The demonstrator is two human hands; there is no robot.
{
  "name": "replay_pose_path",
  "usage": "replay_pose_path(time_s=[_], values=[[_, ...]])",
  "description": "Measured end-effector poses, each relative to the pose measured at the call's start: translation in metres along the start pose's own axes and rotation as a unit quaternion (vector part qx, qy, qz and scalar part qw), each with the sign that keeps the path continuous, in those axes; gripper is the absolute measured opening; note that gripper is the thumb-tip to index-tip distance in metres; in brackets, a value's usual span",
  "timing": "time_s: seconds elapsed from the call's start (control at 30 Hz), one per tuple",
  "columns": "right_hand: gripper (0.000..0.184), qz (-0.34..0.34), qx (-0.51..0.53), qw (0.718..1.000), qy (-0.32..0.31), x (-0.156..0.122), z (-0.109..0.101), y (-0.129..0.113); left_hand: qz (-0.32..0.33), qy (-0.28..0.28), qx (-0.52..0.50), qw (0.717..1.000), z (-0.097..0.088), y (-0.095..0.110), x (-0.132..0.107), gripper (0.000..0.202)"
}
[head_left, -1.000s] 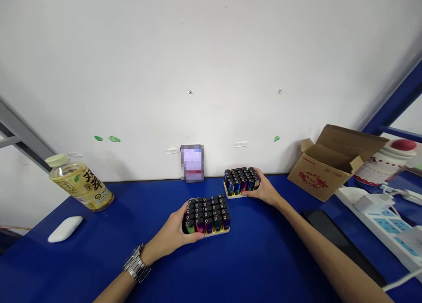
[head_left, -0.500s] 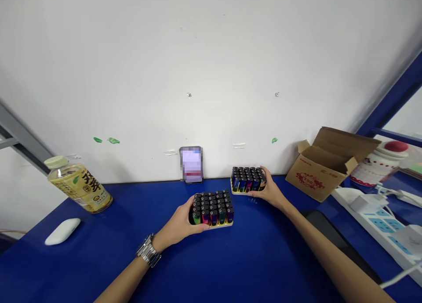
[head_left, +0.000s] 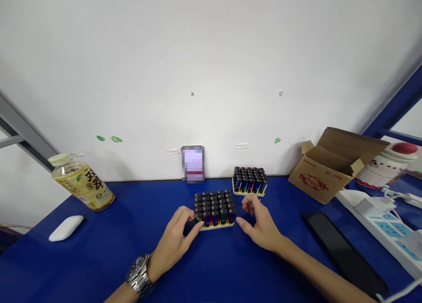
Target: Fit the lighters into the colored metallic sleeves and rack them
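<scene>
A block of upright lighters (head_left: 215, 216) with black tops and shiny coloured bodies stands in a pale tray (head_left: 216, 227) on the blue table. At its front left corner, my left hand (head_left: 176, 235) has thumb and index finger on either side of the corner lighter (head_left: 198, 218), which still stands in the block. My right hand (head_left: 262, 224) hovers just right of the tray, thumb apart from its half-curled fingers, holding nothing. Behind it, near the wall, a second block of lighters (head_left: 251, 180) stands in its own tray (head_left: 247, 194), touched by neither hand.
A phone (head_left: 194, 164) leans against the wall. At left are a tea bottle (head_left: 84, 182) and a white earbud case (head_left: 66, 228). To the right lie an open cardboard box (head_left: 318, 178), a dark phone-like slab (head_left: 343, 250), a power strip (head_left: 379, 224) and a white canister (head_left: 382, 169).
My right hand has let go of the far lighter block and come nearer, beside the front block. My left hand has shifted from gripping the whole block's side to its front left corner lighter.
</scene>
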State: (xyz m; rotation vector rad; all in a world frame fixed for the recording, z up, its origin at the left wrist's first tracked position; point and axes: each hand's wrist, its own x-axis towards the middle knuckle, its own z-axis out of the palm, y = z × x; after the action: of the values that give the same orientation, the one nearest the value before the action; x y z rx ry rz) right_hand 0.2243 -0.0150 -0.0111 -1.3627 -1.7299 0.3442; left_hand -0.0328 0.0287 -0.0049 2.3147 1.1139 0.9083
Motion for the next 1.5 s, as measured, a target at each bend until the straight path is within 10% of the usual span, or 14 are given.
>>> replay_pose_path(time_s=[0.23,0.5,0.73,1.07,1.27,1.5], values=[[0.020,0.009,0.005,0.999,0.038,0.000,0.030,-0.010,-0.062,0.140,-0.129,0.980,0.003,0.002,-0.005,0.011],[0.016,0.036,0.030,0.999,-0.002,0.001,0.029,-0.010,-0.079,0.015,-0.010,0.997,0.004,0.010,0.005,0.022],[0.016,0.052,0.032,0.998,-0.024,0.000,0.029,-0.007,-0.134,0.107,-0.067,0.983,-0.010,0.005,0.003,0.019],[0.014,0.058,0.047,0.996,-0.050,0.002,0.028,-0.007,-0.154,0.024,-0.097,0.983,0.009,-0.002,0.016,0.026],[0.014,0.068,0.051,0.994,-0.064,0.002,0.028,-0.006,-0.084,0.147,-0.093,0.981,-0.015,-0.003,0.023,0.023],[0.015,0.068,0.042,0.995,-0.061,0.003,0.027,-0.008,-0.019,0.007,-0.085,0.996,-0.006,-0.006,0.023,0.022]])
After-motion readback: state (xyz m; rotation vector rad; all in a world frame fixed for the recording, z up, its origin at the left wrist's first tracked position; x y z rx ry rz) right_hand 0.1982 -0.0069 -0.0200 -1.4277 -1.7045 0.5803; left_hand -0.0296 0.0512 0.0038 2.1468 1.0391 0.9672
